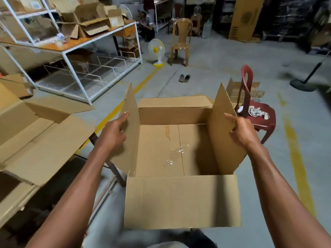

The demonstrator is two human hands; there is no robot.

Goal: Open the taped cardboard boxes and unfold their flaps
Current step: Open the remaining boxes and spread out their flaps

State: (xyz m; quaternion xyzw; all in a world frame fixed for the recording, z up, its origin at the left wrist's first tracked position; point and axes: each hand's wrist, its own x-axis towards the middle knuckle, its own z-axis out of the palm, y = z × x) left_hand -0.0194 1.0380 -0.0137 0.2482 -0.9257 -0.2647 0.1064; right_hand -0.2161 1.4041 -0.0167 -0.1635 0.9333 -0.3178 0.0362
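A grey concrete floor (206,72) with yellow lines runs through a storeroom with a white shelf rack (75,56) at the left and a dark red plastic chair (254,111) at the right. The open cardboard box (179,149) sits low in front of the person, bits of clear tape on its bottom. Its near flap (180,201) hangs toward the camera, its far flap (173,102) folds outward. The left grip (114,131) pinches the upright left flap (130,122); the right grip (241,129) pinches the upright right flap (222,122), fingers curled on each edge.
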